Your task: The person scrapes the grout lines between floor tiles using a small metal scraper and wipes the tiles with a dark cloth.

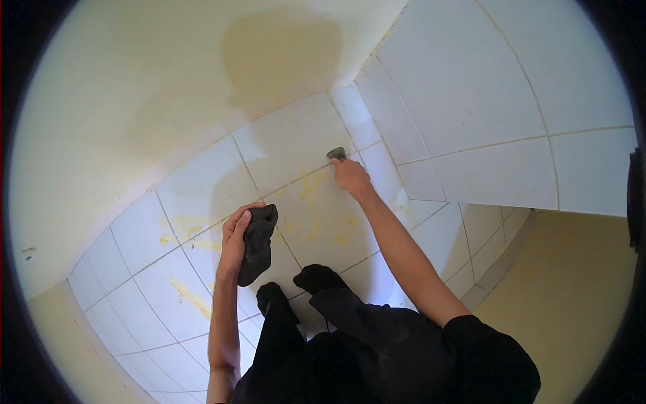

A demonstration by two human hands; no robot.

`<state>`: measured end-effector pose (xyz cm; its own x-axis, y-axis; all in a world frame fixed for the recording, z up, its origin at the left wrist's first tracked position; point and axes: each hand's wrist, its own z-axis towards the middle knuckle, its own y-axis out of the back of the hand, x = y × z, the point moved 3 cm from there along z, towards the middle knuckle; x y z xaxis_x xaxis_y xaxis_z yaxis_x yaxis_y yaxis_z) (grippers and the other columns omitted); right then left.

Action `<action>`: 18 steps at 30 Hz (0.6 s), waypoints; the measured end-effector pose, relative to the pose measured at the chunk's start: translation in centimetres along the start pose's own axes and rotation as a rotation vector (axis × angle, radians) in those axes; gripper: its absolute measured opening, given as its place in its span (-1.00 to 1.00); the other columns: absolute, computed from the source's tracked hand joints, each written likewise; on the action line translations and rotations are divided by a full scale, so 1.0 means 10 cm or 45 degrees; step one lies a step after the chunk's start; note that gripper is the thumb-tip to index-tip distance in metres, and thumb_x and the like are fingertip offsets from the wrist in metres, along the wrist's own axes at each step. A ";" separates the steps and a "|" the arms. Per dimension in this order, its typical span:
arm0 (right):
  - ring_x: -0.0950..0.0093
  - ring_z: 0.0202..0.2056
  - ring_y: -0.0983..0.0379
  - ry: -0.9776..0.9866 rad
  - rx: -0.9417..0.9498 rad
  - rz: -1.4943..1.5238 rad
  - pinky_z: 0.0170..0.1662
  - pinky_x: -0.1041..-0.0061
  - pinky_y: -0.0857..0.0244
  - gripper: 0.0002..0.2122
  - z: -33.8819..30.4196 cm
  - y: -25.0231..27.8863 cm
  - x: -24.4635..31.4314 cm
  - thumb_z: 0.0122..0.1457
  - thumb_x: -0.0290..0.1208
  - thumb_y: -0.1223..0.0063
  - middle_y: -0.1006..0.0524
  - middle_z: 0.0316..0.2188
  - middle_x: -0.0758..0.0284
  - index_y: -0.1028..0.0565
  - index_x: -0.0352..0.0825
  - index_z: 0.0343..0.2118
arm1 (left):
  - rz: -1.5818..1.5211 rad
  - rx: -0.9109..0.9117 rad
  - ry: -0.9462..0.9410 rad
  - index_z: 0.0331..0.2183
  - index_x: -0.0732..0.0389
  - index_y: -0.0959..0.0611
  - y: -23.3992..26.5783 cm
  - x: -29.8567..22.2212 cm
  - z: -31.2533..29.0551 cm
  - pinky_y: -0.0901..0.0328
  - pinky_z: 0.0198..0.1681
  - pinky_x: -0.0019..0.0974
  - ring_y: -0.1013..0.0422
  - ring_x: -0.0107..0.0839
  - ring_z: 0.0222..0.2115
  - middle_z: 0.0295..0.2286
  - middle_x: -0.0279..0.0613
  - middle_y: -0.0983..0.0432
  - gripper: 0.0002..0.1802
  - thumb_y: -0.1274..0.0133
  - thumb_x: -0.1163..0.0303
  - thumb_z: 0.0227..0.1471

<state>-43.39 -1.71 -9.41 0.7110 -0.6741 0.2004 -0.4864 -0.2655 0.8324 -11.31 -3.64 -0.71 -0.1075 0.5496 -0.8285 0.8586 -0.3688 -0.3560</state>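
My left hand [233, 241] is closed around a bunched black cloth [260, 244], held in front of my feet. Farther ahead and to the right, my right hand [352, 177] grips a small tool with a dark grey, flared blade, apparently a scraper [336, 154]. Its blade points away from me, over the white tiles near a grout line. My fingers hide the handle. Whether the blade touches the tile I cannot tell. Yellow smears [311, 185] mark the tiles between my hands, and a longer yellow streak [190, 297] lies left of my left forearm.
White floor tiles [296, 128] with brownish grout meet a cream wall [134, 87] ahead and left. A tiled raised block [484, 101] juts in on the right. My black-socked feet [319, 277] stand on the tiles. A dark object [636, 202] edges in at far right.
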 end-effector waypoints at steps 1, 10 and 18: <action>0.01 -0.09 -0.53 0.000 0.000 -0.006 -0.03 0.06 -0.40 -0.48 0.08 0.05 -0.02 0.40 -0.05 0.35 -0.60 -0.20 -0.02 -0.57 -0.45 -0.22 | -0.001 0.027 0.022 -0.07 0.25 -0.63 -0.02 0.00 0.01 -0.40 -0.35 -0.47 -0.48 -0.56 -0.41 -0.28 -0.23 -0.60 -0.65 0.12 0.24 0.32; 0.16 -0.69 -0.51 0.137 0.147 0.084 -0.59 0.18 -0.43 -0.51 0.13 0.08 0.00 0.40 -0.12 0.32 -0.60 -0.41 -0.03 -0.52 -0.54 -0.18 | -0.006 0.027 -0.027 -0.07 0.25 -0.63 0.02 -0.01 -0.01 -0.40 -0.36 -0.49 -0.48 -0.57 -0.41 -0.29 -0.23 -0.60 -0.64 0.11 0.22 0.32; -0.01 -0.20 -0.51 0.172 0.199 -0.059 -0.14 0.06 -0.41 -0.54 0.22 0.01 0.02 0.39 -0.16 0.38 -0.56 -0.17 -0.09 -0.53 -0.43 -0.10 | 0.013 0.006 0.006 -0.07 0.26 -0.63 0.06 0.03 -0.02 -0.40 -0.33 -0.48 -0.49 -0.57 -0.40 -0.28 -0.23 -0.60 -0.64 0.11 0.22 0.32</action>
<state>-44.43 -3.41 -10.40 0.7906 -0.5633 0.2401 -0.5174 -0.4049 0.7539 -10.68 -3.53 -1.09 -0.0968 0.5491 -0.8301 0.8572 -0.3779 -0.3499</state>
